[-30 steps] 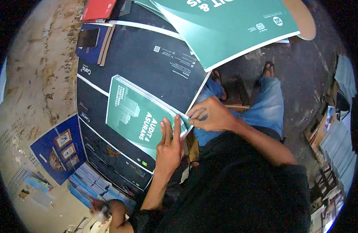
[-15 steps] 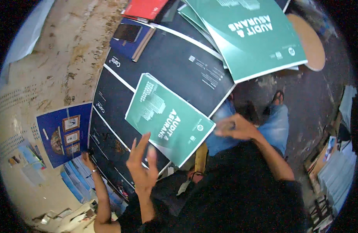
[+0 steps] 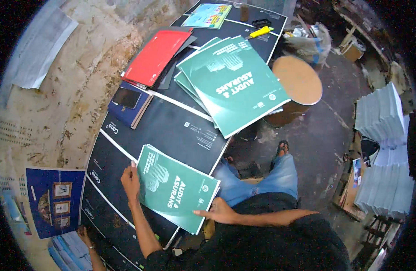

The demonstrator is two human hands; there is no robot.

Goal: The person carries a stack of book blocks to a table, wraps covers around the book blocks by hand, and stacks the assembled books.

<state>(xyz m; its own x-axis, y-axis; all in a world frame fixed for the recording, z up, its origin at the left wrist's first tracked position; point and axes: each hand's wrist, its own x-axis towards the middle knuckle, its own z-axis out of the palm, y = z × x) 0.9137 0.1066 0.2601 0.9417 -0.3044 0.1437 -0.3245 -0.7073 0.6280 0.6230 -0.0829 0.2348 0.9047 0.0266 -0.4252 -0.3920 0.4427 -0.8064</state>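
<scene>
A small stack of green-covered booklets point(image 3: 196, 180) lies at an angle on the black tabletop, by the edge nearest me. My left hand point(image 3: 130, 183) is against the stack's left edge, fingers bent in and fingertips close to the upper left corner. My right hand point(image 3: 219, 211) grips the lower right edge, its thumb resting on the top cover and the other fingers partly hidden. Farther along the table is a larger fanned pile of green booklets point(image 3: 232, 90), its right corner reaching past the table edge.
Beside the wall side lie red folders point(image 3: 158, 56) and a dark blue book point(image 3: 132, 115) with a phone point(image 3: 126, 98) on it. A yellow cutter point(image 3: 260, 32) is beyond the pile. A round stool point(image 3: 298, 81) and paper stacks point(image 3: 381, 180) stand right. Another person's hand point(image 3: 84, 237) is lower left.
Both hands have moved from hovering apart to contact with the small stack's edges. My view has shifted, showing more of the table's far end.
</scene>
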